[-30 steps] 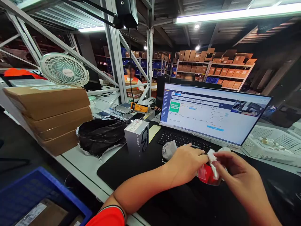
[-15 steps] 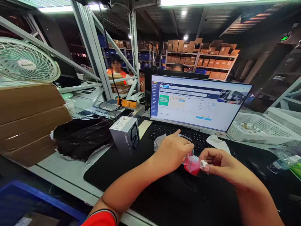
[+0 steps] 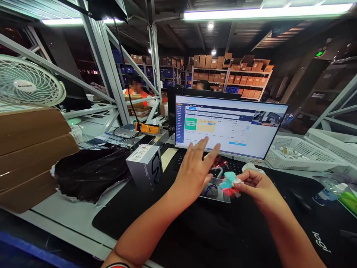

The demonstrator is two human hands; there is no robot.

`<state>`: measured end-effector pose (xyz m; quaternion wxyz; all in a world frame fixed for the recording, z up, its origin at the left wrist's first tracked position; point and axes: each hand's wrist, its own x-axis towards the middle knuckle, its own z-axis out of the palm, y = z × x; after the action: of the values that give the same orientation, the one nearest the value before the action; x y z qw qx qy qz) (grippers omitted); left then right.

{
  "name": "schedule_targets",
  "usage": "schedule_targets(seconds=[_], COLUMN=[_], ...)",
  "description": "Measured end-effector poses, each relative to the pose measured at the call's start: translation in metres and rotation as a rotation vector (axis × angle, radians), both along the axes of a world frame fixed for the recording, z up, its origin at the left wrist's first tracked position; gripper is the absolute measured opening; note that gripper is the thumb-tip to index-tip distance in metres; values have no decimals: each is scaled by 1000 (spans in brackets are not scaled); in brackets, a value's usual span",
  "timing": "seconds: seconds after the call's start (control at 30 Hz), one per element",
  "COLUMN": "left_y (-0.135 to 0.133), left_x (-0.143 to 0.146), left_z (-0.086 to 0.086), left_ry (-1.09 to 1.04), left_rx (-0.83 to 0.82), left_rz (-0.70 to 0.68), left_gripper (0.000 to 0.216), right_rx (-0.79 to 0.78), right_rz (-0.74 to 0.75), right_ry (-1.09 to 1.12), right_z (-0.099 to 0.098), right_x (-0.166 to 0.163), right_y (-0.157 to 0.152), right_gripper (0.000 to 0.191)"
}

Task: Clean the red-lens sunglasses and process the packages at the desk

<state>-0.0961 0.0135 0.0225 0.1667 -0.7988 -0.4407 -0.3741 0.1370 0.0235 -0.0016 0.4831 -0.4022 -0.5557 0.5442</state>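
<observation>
My left hand [image 3: 193,169] is open, fingers spread above the keyboard, in front of the monitor. My right hand [image 3: 256,182] is closed in a pinch on a small white piece [image 3: 238,181]. Teal and red film-like scraps [image 3: 229,180] hang at the left of that piece. Below and between my hands lies a shiny flat packet or tray [image 3: 216,191] with a grey thing and a dark blue cord in it; its exact kind is unclear. Behind it, something glossy red [image 3: 220,162] shows over the keyboard [image 3: 232,166], which my left hand partly covers.
A grey box [image 3: 145,165] stands left on the black desk mat [image 3: 122,212]. The monitor [image 3: 223,126] is behind my hands. White baskets [image 3: 290,152], a mouse [image 3: 299,199] and a clear bottle [image 3: 329,190] are right. Cartons [image 3: 33,149] and a fan [image 3: 26,83] stand left; two people sit beyond.
My left hand has let go of the reddish scrap, opened and moved left and up. My right hand keeps its pinch. Teal film and the shiny packet now show. The camera has tilted up.
</observation>
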Motion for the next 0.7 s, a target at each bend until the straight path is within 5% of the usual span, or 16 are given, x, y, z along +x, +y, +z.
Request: schedule_targets(seconds=[0.13,0.23,0.33,0.5,0.7], left_y=[-6,-15,-20,-15,-11], left_x=[3,14,27,36,28], left_z=[0,-4,-14,-27,-18], left_ry=[-223,-199,-169,-159,-95], left_rx=[-90,-207,-218,-83,-101], left_rz=[-11,-137,-148,-50,-177], left_gripper=[61,70,82,66,49], right_rx=[181,262,314,324,146], right_rz=[-293,-368,-349,-259,-113], right_ry=[97,112,63,-20,183], right_z=[0,-2,-7,-19,-16], right_x=[3,-7,-24,-43,-41], right_y=[-2,-9,-17,-23,-21], right_gripper=[30,27,23,23,51])
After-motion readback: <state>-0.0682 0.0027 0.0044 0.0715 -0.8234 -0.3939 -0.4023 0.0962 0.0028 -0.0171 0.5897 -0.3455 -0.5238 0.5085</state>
